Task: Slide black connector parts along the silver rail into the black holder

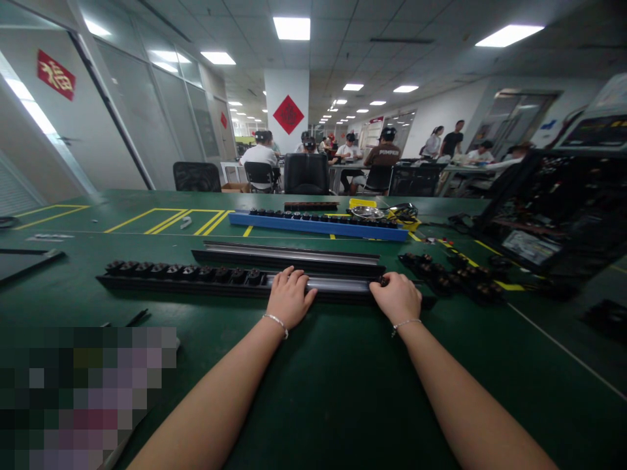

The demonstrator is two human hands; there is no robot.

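Note:
A long black channel rail [337,286] lies crosswise on the green table in front of me. Its left half carries a row of small black modules [190,271], while bare grey channel shows further right. My left hand [290,297] rests palm down on the rail, just right of the last module in the row, fingers extended over it. Near the rail's right end, my right hand [399,297] pinches a small black module [383,281] at the channel; the fingers cover most of it. Behind lies a second black rail [294,253], with bare channel showing.
Loose black modules [453,274] are heaped to the right. Further back lie a blue rail [313,226] filled with modules and a yellow tray [362,203] with a metal dish. A black equipment frame [533,209] stands at right. People sit at tables beyond.

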